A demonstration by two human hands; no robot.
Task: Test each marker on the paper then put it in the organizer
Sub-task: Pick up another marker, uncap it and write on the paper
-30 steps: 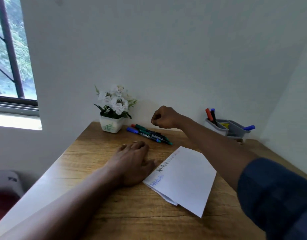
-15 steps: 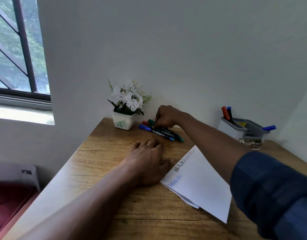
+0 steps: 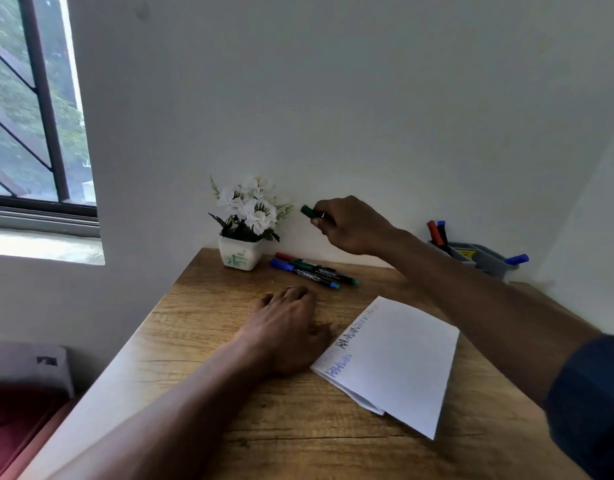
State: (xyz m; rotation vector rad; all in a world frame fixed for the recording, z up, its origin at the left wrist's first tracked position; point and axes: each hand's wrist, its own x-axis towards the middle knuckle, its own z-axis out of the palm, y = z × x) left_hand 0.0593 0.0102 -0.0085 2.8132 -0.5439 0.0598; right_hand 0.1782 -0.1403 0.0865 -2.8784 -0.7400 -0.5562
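green marker (image 3: 308, 211) is up in the air in front of the white wall (image 3: 367, 98), above the far end of the wooden surface (image 3: 208, 341). its cap end sticks out to the left of the right hand (image 3: 352, 226), whose fingers (image 3: 328, 216) are curled round the barrel and pinch it. below it a loose bunch of markers (image 3: 314, 270) with red, blue and green caps lies on the surface just beside a small white flower pot (image 3: 241, 259). the left hand (image 3: 288, 332) rests palm down on the surface, its fingers close together and flat, holding nothing, just beside the left edge of the folded paper (image 3: 399, 362), which carries blue and dark scribbles along that edge. the grey organizer (image 3: 485, 261) stands at the far right by the wall, well apart from the raised marker, with a red marker (image 3: 432, 232) and a blue-capped marker (image 3: 441, 230) upright at its left end and a blue marker (image 3: 516, 259) lying at its right end.
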